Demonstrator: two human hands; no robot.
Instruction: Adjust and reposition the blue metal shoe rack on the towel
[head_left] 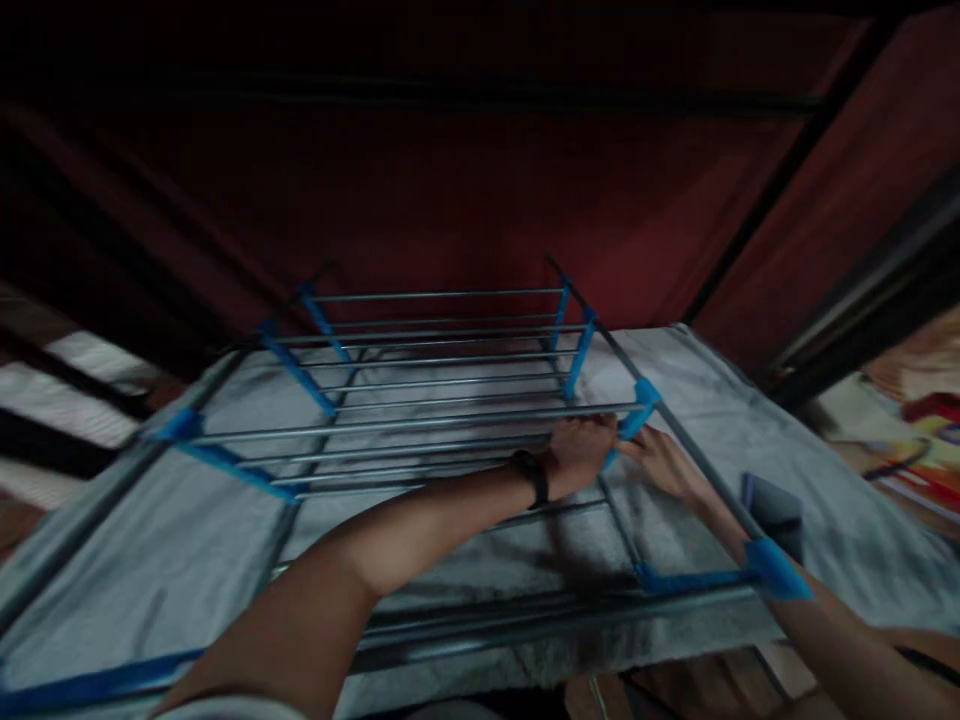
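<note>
A rack of grey metal tubes [450,424] and blue plastic brackets lies on its side in front of me, with several tiers of cross tubes. My left hand [583,446], with a black band on its wrist, is closed around the right end of a tier at one blue bracket [639,408]. From the outer side, my right hand [658,458] reaches under the side pole [697,455], its fingers closed on the same bracket. Both hands nearly touch. The fingertips are partly hidden, and the picture is dim and slightly blurred.
Beneath the rack is a surface with a pale, wrinkled cover [626,360]. A dark flat object, perhaps a phone [774,515], lies right of the rack. Behind stands a dark red panel [465,200] with black frame bars. Colourful items [930,450] show at far right.
</note>
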